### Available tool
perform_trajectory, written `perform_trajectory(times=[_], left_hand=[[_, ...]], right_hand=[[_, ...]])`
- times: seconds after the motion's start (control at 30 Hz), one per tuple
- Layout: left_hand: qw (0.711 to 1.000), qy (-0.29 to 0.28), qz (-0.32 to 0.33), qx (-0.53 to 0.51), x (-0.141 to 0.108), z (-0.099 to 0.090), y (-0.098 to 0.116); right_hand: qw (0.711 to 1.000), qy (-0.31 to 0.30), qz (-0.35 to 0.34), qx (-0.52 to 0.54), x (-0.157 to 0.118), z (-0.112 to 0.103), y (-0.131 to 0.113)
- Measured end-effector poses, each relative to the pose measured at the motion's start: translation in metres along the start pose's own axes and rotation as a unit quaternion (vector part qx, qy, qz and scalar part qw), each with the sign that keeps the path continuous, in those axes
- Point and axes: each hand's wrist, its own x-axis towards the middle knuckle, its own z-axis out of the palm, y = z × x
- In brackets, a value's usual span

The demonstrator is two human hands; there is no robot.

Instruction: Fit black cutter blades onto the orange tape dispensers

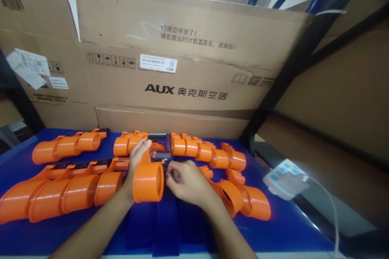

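Note:
My left hand is wrapped round an orange plastic part with a wide round cup at its lower end, held above the middle of the blue surface. A dark cylinder with a purple end shows at the top, beyond my left fingertips. Just right of the cup, my right hand has its fingers curled and pinched by the part's edge; what they hold is too small to make out. Behind both hands lies a dark flat device, partly hidden.
Rows of orange parts lie left on the blue table, and more orange parts lie right. A cardboard wall stands behind. A white power strip with a cable hangs at the right edge beside a dark post.

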Motion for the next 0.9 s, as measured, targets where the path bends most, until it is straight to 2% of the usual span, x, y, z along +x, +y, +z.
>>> perform_trajectory(times=[0.1, 0.17, 0.37, 0.5, 0.6, 0.73, 0.9], left_hand=[[1.000, -0.008, -0.012, -0.022, 0.001, 0.001, 0.000], [1.000, -0.025, 0.005, 0.003, -0.001, 0.003, -0.001], [0.994, -0.096, 0.030, 0.047, -0.016, 0.016, -0.006], [0.990, -0.123, -0.006, 0.074, -0.020, 0.021, -0.006], [0.985, -0.141, -0.007, 0.096, -0.019, 0.021, -0.005], [0.983, -0.148, -0.009, 0.108, -0.017, 0.018, -0.003], [0.982, -0.154, -0.027, 0.101, -0.015, 0.016, -0.004]], right_hand=[[0.995, 0.090, 0.024, 0.023, 0.001, -0.001, 0.005], [0.988, 0.147, 0.031, 0.040, 0.002, -0.002, 0.007], [0.973, 0.230, 0.022, 0.016, 0.003, 0.002, 0.013], [0.971, 0.238, 0.002, -0.009, 0.001, 0.007, 0.021], [0.975, 0.219, -0.015, -0.027, 0.002, 0.007, 0.024], [0.981, 0.190, -0.033, -0.032, 0.004, 0.007, 0.027], [0.982, 0.181, -0.050, -0.020, 0.005, 0.008, 0.032]])
